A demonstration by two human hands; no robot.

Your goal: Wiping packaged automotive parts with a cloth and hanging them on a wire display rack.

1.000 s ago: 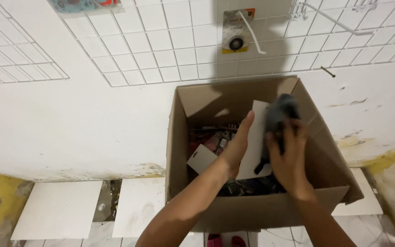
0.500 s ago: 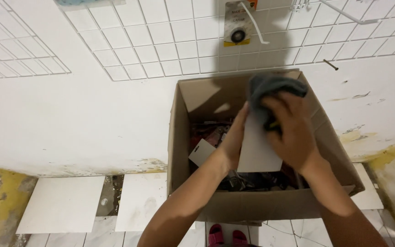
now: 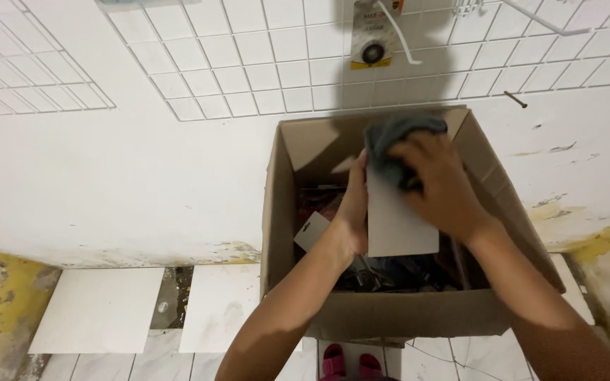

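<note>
Packaging and labels in and above the open box

A brown cardboard box (image 3: 390,321) is standing open against the wall. A white rectangular card pack (image 3: 398,226) is rising upright at its middle; a smaller white hang tag (image 3: 311,230) is lying near the left wall, beside dark packets (image 3: 397,271) along the front wall. A yellow-and-grey blister card (image 3: 371,42) is hanging on the wire grid (image 3: 248,63) above the box's back edge.
</note>
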